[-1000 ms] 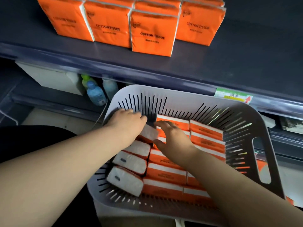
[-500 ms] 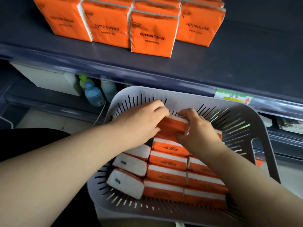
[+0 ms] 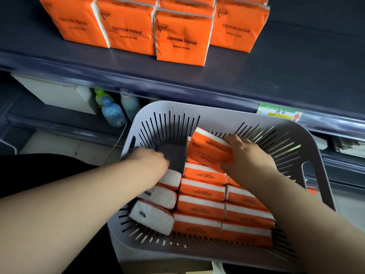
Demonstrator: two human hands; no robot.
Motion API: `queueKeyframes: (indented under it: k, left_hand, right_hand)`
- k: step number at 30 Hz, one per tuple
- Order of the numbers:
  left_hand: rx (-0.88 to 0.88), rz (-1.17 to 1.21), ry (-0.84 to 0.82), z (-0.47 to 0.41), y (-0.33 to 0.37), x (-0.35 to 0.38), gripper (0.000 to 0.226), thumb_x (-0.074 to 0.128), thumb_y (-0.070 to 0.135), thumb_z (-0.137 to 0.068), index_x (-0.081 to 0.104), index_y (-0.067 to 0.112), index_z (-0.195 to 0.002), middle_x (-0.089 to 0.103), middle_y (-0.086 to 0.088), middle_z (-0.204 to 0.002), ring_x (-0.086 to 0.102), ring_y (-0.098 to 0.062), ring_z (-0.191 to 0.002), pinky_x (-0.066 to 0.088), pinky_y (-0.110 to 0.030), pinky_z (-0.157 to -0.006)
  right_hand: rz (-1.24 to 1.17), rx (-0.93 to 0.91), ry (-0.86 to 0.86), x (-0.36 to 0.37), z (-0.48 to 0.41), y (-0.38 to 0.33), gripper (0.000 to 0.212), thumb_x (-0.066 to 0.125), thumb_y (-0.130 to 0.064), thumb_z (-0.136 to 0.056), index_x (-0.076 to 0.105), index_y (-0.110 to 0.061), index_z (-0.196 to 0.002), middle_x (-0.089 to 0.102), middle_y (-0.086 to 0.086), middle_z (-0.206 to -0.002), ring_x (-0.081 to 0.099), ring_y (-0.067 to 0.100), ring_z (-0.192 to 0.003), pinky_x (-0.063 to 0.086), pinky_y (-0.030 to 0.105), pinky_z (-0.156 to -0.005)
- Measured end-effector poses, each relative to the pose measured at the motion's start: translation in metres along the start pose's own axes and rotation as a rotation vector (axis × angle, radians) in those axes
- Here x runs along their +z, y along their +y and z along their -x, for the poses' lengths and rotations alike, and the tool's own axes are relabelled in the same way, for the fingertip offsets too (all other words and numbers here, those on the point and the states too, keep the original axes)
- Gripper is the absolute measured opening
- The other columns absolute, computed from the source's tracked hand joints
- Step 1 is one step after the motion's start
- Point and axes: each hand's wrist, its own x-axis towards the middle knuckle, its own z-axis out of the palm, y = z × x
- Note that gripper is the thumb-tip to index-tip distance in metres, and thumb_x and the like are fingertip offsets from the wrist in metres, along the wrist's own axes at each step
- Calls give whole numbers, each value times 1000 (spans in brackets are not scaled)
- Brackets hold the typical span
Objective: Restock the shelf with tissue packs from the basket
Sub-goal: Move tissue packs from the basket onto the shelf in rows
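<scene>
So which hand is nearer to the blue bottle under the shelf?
Left. The left hand is in the basket, on its left side, just right of and below the blue bottle; the right hand is farther right, gripping a tilted tissue pack.

Orange tissue packs, white stripes; grey slotted basket; dark navy shelf

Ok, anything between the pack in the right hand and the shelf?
Nothing visible. The orange tissue pack in the right hand is lifted off the others in the grey slotted basket, and the dark shelf right of the standing orange packs is bare.
</scene>
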Motion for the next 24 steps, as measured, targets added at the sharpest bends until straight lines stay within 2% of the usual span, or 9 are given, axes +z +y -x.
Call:
queueKeyframes:
  k: [4, 7, 10, 13, 16, 19, 21, 24]
  left_hand:
    - [-18, 38, -31, -3, 1, -1, 51, 51, 4, -90, 34, 12, -138, 43, -12, -135, 45, -30, -122, 43, -39, -89]
    - [-25, 66, 15, -1, 0, -3, 49, 52, 6, -88, 36, 12, -134, 47, -11, -129, 48, -30, -118, 43, -37, -81]
    - [9, 76, 196, 9, -5, -15, 47, 55, 20, -85, 38, 17, -129, 50, -6, -119, 49, -26, -111, 38, -34, -72]
    - [110, 124, 443, 19, -6, -28, 53, 52, 37, -85, 33, 26, -133, 49, 1, -120, 44, -20, -114, 41, -33, -82]
    - [231, 326, 685, 18, 2, -34, 53, 52, 42, -87, 32, 33, -135, 49, 7, -122, 42, -15, -115, 44, -33, -91]
    - [370, 584, 651, 8, 23, -35, 58, 63, 31, -85, 38, 28, -137, 40, 7, -134, 42, -14, -121, 39, -33, -102]
    - [435, 577, 626, 0, 32, -33, 63, 66, 21, -83, 38, 24, -140, 34, 6, -140, 37, -15, -126, 31, -30, -107]
    - [330, 510, 613, -8, 27, -30, 65, 63, 14, -83, 36, 26, -141, 32, 5, -141, 29, -18, -130, 30, -36, -110]
  right_hand:
    - [11, -66, 46, 3, -1, -7, 47, 53, -44, -88, 39, -29, -130, 54, -1, -118, 53, 23, -110, 38, 29, -73]
    - [16, -76, 48, 3, 0, -8, 45, 51, -40, -90, 38, -27, -131, 55, 0, -117, 54, 24, -109, 38, 29, -71]
    - [10, -68, 51, -1, 0, -5, 42, 52, -34, -90, 40, -24, -129, 56, 3, -115, 54, 27, -107, 42, 30, -74]
    - [26, -34, 46, -6, 2, 0, 41, 54, -30, -88, 41, -21, -126, 55, 4, -112, 54, 27, -106, 47, 34, -75]
    - [71, 23, 7, -11, 3, 7, 39, 54, -28, -87, 41, -20, -122, 57, 4, -107, 56, 28, -100, 44, 33, -69]
    - [98, 55, -32, -14, 4, 16, 33, 53, -26, -87, 42, -18, -117, 60, 6, -102, 60, 30, -93, 41, 31, -65]
    - [79, 58, -43, -14, 4, 20, 27, 52, -26, -88, 42, -17, -112, 60, 6, -97, 59, 31, -87, 40, 31, -64]
    - [42, 59, -52, -13, 3, 21, 25, 51, -27, -90, 42, -17, -111, 56, 4, -90, 57, 27, -80, 42, 31, -63]
